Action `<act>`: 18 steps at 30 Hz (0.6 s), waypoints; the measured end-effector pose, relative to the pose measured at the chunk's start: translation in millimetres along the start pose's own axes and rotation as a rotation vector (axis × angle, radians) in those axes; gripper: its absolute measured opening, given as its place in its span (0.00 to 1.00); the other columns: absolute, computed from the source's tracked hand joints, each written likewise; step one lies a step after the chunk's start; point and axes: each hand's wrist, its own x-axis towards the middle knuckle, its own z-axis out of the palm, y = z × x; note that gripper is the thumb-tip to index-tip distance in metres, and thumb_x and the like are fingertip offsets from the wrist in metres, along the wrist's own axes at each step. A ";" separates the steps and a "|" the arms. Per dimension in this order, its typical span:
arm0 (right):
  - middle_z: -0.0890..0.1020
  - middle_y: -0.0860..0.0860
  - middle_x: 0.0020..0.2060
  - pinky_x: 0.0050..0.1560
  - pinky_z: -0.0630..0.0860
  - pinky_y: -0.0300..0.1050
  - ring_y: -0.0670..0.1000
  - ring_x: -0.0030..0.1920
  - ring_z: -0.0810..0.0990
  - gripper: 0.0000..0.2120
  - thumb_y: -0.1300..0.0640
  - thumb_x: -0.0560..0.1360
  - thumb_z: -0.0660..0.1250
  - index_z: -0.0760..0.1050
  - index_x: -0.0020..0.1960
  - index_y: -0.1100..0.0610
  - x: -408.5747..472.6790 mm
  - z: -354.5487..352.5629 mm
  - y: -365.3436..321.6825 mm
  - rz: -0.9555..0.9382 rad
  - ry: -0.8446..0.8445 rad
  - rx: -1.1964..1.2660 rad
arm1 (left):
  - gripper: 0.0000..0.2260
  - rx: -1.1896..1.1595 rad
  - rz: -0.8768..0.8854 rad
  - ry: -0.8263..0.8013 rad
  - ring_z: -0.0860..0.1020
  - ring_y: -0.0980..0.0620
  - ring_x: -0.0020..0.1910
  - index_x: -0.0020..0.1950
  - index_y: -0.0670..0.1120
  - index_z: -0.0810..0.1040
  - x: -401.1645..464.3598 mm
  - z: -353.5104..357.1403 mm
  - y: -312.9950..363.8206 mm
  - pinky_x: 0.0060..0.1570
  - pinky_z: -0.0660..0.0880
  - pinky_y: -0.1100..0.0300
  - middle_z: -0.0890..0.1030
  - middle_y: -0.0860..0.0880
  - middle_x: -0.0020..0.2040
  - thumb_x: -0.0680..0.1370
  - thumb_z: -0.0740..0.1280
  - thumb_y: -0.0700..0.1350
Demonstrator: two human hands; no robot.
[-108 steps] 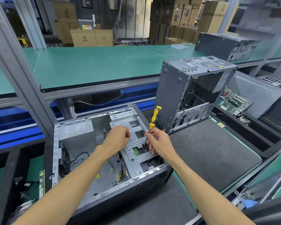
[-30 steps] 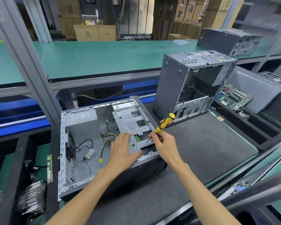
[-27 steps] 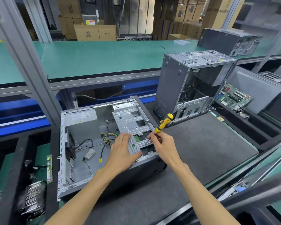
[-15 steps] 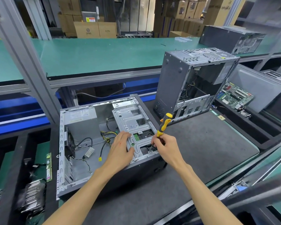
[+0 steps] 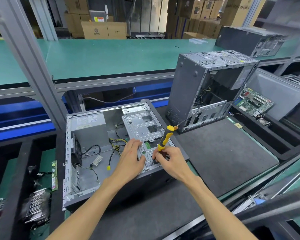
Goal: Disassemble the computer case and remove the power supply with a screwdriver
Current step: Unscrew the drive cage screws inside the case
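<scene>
Workbench, dark grey mat, set below a long green-topped bench with stacked cardboard boxes behind it. Item one: computer case, lying on its side at the mat's left end with the open side up. Item two: power supply, a grey box with a paper label, seated in the far left corner of that case. Item three: loose cables with yellow and black leads, spread over the case floor between the power supply and the drive cage, a silver perforated bracket at the case's right end. Item four: my left hand, fingers spread flat and pressing on the near edge of the drive cage, holding nothing. Item five: my right hand, fingers pinched around the lower shaft of the screwdriver; its yellow-and-black handle tilts up and to the right, and the tip goes down at the near end of the cage, where I cannot tell what it meets. Item six: second case, upright, open on its right side, at the back of the mat. Item seven: green circuit board, lying in the black tray to its right. Item eight: black tray left of the mat, holding a heatsink and memory sticks.
</scene>
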 end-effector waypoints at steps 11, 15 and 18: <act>0.82 0.47 0.37 0.41 0.77 0.47 0.48 0.38 0.78 0.10 0.48 0.76 0.63 0.79 0.42 0.51 -2.8 -2.0 -5.5 -0.060 -0.081 -0.188 | 0.10 -0.056 0.048 0.148 0.73 0.58 0.59 0.63 0.53 0.75 0.8 -26.2 27.6 0.62 0.69 0.57 0.75 0.58 0.61 0.82 0.61 0.46; 0.81 0.47 0.36 0.41 0.77 0.51 0.48 0.37 0.77 0.12 0.47 0.76 0.60 0.79 0.42 0.52 -2.8 -2.8 -10.1 -0.054 -0.111 -0.235 | 0.13 -0.150 0.246 -0.008 0.77 0.63 0.50 0.66 0.58 0.72 9.6 -76.5 71.8 0.47 0.76 0.67 0.77 0.63 0.55 0.83 0.58 0.55; 0.80 0.49 0.35 0.41 0.76 0.53 0.49 0.36 0.77 0.13 0.48 0.76 0.61 0.78 0.41 0.54 -3.5 -4.3 -12.3 -0.074 -0.128 -0.241 | 0.13 0.138 0.440 -0.153 0.76 0.63 0.45 0.66 0.57 0.74 13.9 -110.1 97.3 0.42 0.71 0.69 0.77 0.61 0.49 0.83 0.59 0.55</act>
